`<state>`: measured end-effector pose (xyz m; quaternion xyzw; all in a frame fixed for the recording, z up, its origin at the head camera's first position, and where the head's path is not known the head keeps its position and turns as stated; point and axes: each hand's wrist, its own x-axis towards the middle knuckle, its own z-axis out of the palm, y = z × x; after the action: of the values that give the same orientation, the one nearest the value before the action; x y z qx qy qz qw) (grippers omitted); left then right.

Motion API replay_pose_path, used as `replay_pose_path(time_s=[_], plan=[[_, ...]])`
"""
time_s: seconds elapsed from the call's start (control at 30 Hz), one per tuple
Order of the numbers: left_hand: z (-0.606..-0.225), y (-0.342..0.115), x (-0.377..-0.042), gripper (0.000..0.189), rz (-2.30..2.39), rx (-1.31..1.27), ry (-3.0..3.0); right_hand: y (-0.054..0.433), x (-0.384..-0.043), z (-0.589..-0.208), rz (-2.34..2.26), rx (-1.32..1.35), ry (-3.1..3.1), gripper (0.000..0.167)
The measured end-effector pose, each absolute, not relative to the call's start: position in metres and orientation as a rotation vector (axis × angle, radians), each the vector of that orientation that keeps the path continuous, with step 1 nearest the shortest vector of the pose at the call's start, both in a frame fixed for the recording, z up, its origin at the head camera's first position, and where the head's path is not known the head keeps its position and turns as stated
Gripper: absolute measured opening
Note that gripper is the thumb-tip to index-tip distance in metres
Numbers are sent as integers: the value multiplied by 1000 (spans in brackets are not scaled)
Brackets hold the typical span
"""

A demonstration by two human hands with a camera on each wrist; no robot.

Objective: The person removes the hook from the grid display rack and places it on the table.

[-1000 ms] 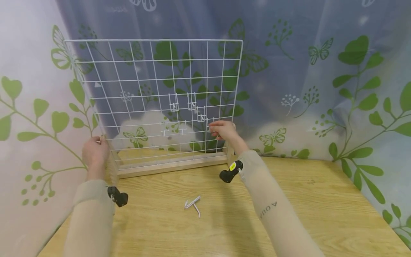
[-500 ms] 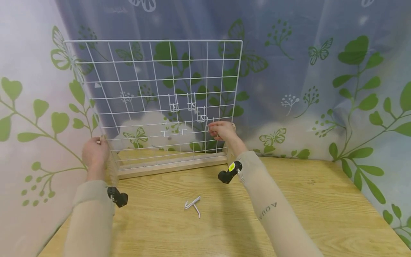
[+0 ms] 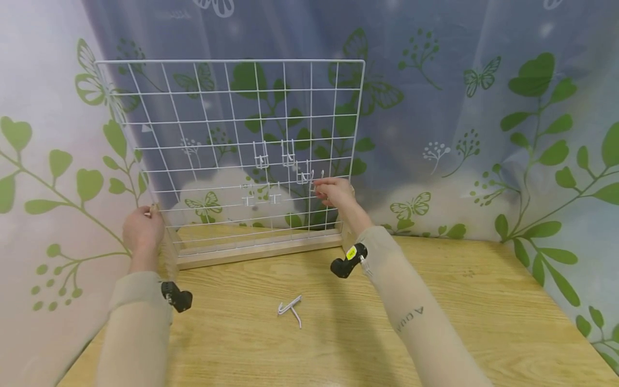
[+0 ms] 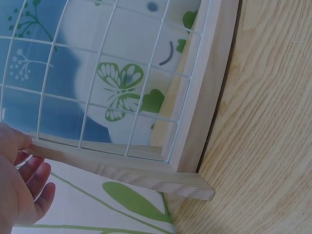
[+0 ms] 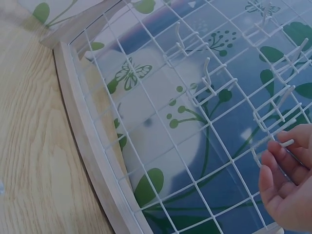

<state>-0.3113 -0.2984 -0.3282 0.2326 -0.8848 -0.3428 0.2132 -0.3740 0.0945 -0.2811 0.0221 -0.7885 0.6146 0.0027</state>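
A white wire grid panel [image 3: 232, 61] stands upright in a pale wooden stand [image 3: 261, 250]. My left hand [image 3: 143, 228] pinches the stand's side piece [image 4: 122, 173] between thumb and finger, at the grid's left edge. At the lower right of the grid, my right hand [image 3: 336, 192] pinches a white wire hook [image 5: 256, 157]; its prong tip pokes out past the fingers in the right wrist view, and the rest is partly hidden by them. Several similar hooks hang on the grid, among them one [image 3: 303, 178] just left of my right hand.
One loose white hook [image 3: 291, 305] lies on the wooden table [image 3: 232, 333] in front of the stand. Behind the grid hangs a curtain [image 3: 435, 123] printed with leaves and butterflies. A black wrist camera sits on each forearm.
My right hand has risen slightly, and the hook's upper ends have moved up along the grid with it. The left hand keeps its place on the stand.
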Motion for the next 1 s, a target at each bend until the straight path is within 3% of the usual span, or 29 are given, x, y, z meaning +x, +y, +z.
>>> replay_pose_path(time_s=[1.0], plan=[[-329,-300,-315,50,-973,650,-2483,109,-351,-297,1962,224,-2446,27]])
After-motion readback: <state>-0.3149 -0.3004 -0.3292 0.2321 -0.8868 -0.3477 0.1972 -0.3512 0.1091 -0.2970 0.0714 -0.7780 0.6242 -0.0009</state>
